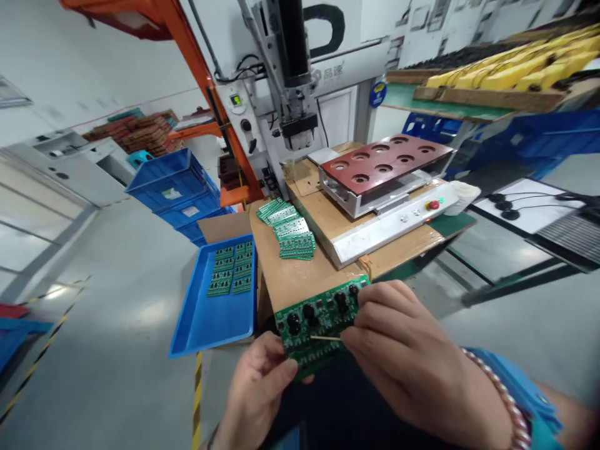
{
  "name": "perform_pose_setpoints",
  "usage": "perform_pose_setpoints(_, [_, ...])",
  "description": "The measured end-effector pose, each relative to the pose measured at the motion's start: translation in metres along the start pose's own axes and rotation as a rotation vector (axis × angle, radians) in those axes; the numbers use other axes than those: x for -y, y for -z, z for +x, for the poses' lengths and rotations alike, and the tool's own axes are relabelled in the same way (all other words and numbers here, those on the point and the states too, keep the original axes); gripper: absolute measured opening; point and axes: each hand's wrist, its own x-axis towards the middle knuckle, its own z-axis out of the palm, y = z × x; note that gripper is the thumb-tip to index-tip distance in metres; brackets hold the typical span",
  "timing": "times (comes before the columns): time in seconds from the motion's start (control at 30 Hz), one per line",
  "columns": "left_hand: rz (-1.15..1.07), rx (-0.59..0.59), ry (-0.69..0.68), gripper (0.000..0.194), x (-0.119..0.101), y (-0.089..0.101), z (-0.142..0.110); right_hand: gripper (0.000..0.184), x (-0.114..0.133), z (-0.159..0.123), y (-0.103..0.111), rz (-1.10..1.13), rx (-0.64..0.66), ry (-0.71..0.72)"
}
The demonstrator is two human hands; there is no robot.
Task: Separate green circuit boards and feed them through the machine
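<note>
My left hand grips a green circuit board by its lower left corner, thumb on top. The board is tilted toward me and carries several round black components along its upper half. Pinched in my right hand is a thin pale wooden stick, which looks like a toothpick or swab. Its tip lies over the middle of the board, below the black components; whether it touches is unclear. My right hand covers the board's right end.
Behind the board, loose circuit boards lie fanned on the brown worktable. A blue tray at left holds more boards. A machine with a reddish fixture plate and a white control bar stands beyond. Blue crates are stacked at left.
</note>
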Motion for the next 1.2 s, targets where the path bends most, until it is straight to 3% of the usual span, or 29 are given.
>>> perform_pose_setpoints(0.27, [0.039, -0.054, -0.021, 0.026, -0.004, 0.009, -0.001, 0.017, -0.017, -0.018, 0.027, -0.06, -0.121, -0.099])
perform_pose_setpoints(0.6, [0.107, -0.147, -0.045, 0.025, -0.005, 0.004, -0.005, 0.016, -0.025, -0.018, 0.01, -0.073, -0.095, -0.107])
perform_pose_setpoints(0.8, [0.164, -0.103, -0.032, 0.026, -0.004, 0.011, -0.003, 0.014, -0.025, -0.016, 0.011, -0.073, -0.095, -0.096])
perform_pose_setpoints(1.2, [0.16, -0.067, -0.021, 0.022, -0.006, 0.005, -0.002, 0.017, -0.027, -0.013, 0.013, -0.084, -0.128, -0.107])
